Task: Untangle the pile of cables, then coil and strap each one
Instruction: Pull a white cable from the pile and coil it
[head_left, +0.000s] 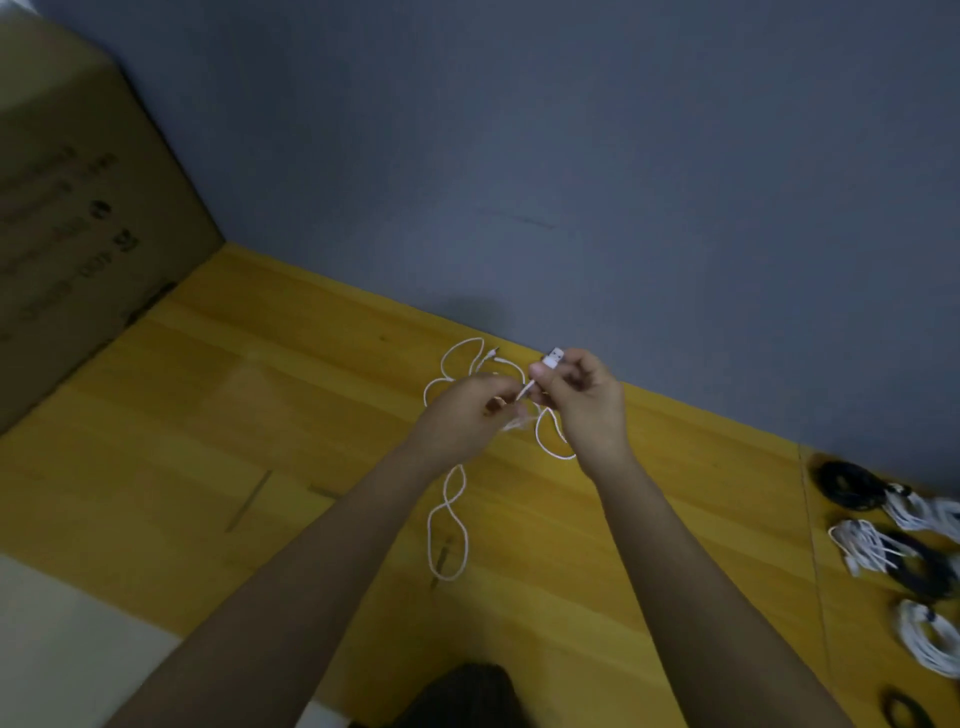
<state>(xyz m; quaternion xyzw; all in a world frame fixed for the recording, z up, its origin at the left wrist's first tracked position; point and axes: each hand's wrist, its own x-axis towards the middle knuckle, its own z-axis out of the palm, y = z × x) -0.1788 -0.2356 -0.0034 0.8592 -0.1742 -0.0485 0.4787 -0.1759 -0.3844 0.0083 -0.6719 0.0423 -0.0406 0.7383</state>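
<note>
Both hands were raised over a yellow wooden tabletop (260, 415): the right hand (584, 400) pinched the USB plug (553, 358) of a white cable (447, 519) between thumb and forefinger, while the left hand (467, 410), fingers curled, gripped the same cable just at 9 o'clock from the plug. Loose loops of the cable lay on the tabletop behind and below the hands, one trailing toward 6 o'clock, and a grey wall (519, 130) bounded the far edge. A cardboard box (78, 234) stood at 10 o'clock, and coiled black and white cables (904, 545) lay together at 4 o'clock, well apart from the hands.
</note>
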